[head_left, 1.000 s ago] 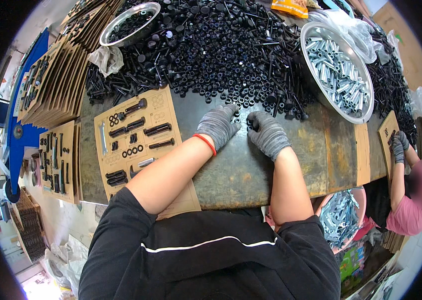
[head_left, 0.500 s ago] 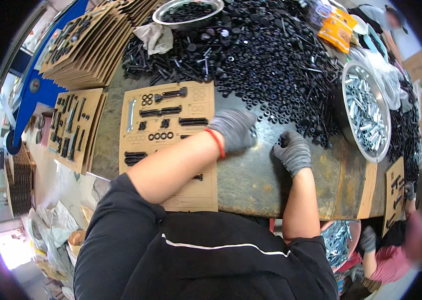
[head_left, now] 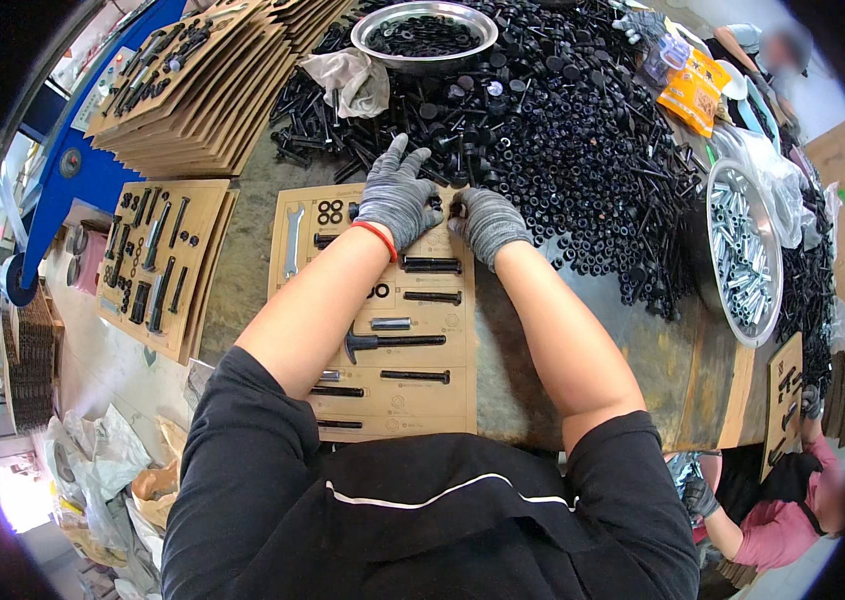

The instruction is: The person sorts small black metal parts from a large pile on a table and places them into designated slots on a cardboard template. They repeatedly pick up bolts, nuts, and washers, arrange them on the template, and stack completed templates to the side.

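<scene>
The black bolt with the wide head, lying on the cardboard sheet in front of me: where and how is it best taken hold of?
I would grip the black bolt at mid-shaft, pinching across it from above and the right: it lies flat, shaft pointing right, and the left forearm is close beside its wide head.

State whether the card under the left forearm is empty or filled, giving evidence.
Not empty: the card carries a wrench, rings and bolts; the forearm hides part.

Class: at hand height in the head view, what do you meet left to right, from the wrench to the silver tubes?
Wrench, black rings, left gloved hand, right gloved hand, heap of black nuts, bowl of silver tubes.
</scene>
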Tool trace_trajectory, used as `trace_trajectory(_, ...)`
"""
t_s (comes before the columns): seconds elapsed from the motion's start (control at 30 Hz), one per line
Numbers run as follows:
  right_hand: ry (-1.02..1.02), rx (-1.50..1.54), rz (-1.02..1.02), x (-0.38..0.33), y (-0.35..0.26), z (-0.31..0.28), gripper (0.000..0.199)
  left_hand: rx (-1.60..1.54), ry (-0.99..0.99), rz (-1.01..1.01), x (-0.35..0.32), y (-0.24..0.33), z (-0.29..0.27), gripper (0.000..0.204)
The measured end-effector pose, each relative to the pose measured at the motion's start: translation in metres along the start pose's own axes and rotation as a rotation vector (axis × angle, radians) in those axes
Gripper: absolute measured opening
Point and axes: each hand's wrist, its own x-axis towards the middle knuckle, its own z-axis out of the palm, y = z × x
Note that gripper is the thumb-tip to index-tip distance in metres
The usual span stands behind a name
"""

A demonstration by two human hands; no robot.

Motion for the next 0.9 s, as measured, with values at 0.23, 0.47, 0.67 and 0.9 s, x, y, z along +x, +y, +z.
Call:
trace_trajectory(0.23,0.208,0.123,-0.089,-0.016,0.005,0.002,0.051,-0.093,0.033,0.03,-0.001,0.002,-0.006,0.053)
trace_trajectory(0.47,0.567,0.247,0.144,-0.12,0.102,-0.017,0.032,-0.735,-0.123,0.071,-0.017,0.068,-0.023,0.047)
trace_trajectory(0.67,0.438,0.0,0.265,-0.134,0.128,-0.005,0.026,-0.496,-0.269,0.174,0.007,0.164,0.014,0.043)
trace_trajectory(0.9,0.227,0.22,0.361,-0.157,0.125,-0.016,0.026,-0.305,-0.46,0.072,0.01,0.167,0.008,0.038)
